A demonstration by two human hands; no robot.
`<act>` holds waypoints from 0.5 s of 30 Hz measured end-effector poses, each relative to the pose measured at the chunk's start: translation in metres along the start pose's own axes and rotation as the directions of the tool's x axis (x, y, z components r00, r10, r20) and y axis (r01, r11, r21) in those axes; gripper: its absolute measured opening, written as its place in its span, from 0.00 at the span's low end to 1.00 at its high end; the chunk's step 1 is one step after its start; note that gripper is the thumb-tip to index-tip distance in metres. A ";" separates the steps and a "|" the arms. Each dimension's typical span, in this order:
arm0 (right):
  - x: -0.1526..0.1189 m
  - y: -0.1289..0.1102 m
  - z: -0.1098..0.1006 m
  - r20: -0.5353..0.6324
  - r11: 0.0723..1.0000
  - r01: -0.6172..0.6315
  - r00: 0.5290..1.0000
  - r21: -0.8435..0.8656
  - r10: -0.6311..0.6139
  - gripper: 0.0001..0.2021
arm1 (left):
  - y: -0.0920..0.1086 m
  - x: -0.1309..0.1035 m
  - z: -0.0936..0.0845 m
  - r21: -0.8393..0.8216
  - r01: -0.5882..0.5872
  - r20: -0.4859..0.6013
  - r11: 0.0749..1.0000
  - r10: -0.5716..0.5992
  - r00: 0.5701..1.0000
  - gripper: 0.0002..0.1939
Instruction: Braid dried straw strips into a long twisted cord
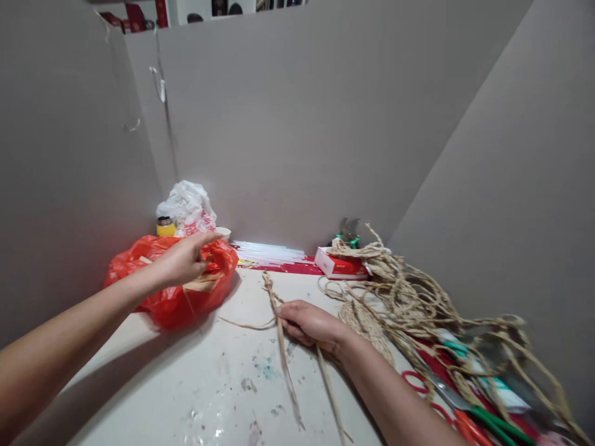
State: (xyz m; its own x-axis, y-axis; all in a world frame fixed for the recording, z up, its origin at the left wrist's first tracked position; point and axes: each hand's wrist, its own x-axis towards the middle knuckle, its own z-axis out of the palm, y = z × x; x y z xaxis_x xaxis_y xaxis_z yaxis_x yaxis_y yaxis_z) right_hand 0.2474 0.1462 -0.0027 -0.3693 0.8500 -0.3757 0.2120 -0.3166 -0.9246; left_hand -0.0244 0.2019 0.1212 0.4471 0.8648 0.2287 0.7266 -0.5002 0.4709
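Observation:
My left hand (182, 260) is over a red plastic bag (174, 310), its index finger stretched out and the other fingers bent down towards the bag's mouth. Pale dry strips (204, 284) show inside the bag below it; nothing is plainly seen in those fingers. My right hand (304, 323) is closed around a straw cord (271, 288) whose far end is twisted and knotted. Loose straw strands (286, 365) trail from it towards me, and a thin one sticks out to the left. The fingertips of the right hand are partly hidden.
A heap of twisted straw rope (400, 285) and a flat coiled piece (367, 322) lie at right, near scissors (446, 393). Behind are a red-and-white box (341, 265), translucent sticks (269, 253), a white bag (188, 204) and a yellow jar (165, 227). Grey partitions (288, 124) surround the table.

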 end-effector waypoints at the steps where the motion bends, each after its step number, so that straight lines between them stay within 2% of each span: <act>1: 0.000 0.000 0.000 0.003 1.000 -0.002 1.000 -0.004 0.002 0.16 | -0.006 -0.003 -0.008 0.067 0.032 -0.013 0.997 -0.031 0.999 0.28; 4: 0.000 -0.001 0.002 0.012 1.000 -0.007 1.000 -0.017 0.007 0.17 | -0.027 -0.011 -0.025 0.348 0.186 -0.068 0.919 -0.173 0.983 0.10; 5: 0.000 -0.001 0.003 0.014 1.000 -0.008 1.000 -0.020 0.009 0.17 | -0.034 -0.012 -0.028 0.428 0.234 -0.101 0.873 -0.211 0.972 0.08; 7: -0.001 -0.001 0.004 0.016 1.000 -0.009 1.000 -0.026 0.009 0.17 | -0.046 -0.013 -0.028 0.514 0.309 -0.175 0.800 -0.255 0.951 0.14; 9: 0.000 0.000 0.004 0.016 1.000 -0.005 1.000 -0.030 0.005 0.16 | -0.057 -0.009 -0.023 0.481 0.374 -0.232 0.793 -0.297 0.926 0.17; 11: 0.000 0.000 0.004 0.015 0.999 0.001 1.000 -0.034 0.000 0.16 | -0.065 -0.001 -0.016 0.351 0.461 -0.259 0.815 -0.389 0.884 0.18; 13: 0.000 0.001 0.004 0.015 0.999 0.004 1.000 -0.037 -0.004 0.15 | -0.071 0.007 -0.008 0.216 0.529 -0.246 0.820 -0.479 0.843 0.19; 15: 0.000 0.001 0.003 0.017 0.999 0.007 1.000 -0.039 -0.006 0.15 | -0.077 0.013 -0.003 0.123 0.559 -0.212 0.820 -0.529 0.822 0.18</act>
State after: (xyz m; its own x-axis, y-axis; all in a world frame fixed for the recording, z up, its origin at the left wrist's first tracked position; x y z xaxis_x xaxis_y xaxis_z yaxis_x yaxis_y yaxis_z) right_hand 0.2447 0.1448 -0.0034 -0.3862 0.8444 -0.3713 0.2446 -0.2944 -0.9238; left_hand -0.0759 0.2516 0.0908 -0.1274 0.9846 0.1200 0.9099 0.0678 0.4091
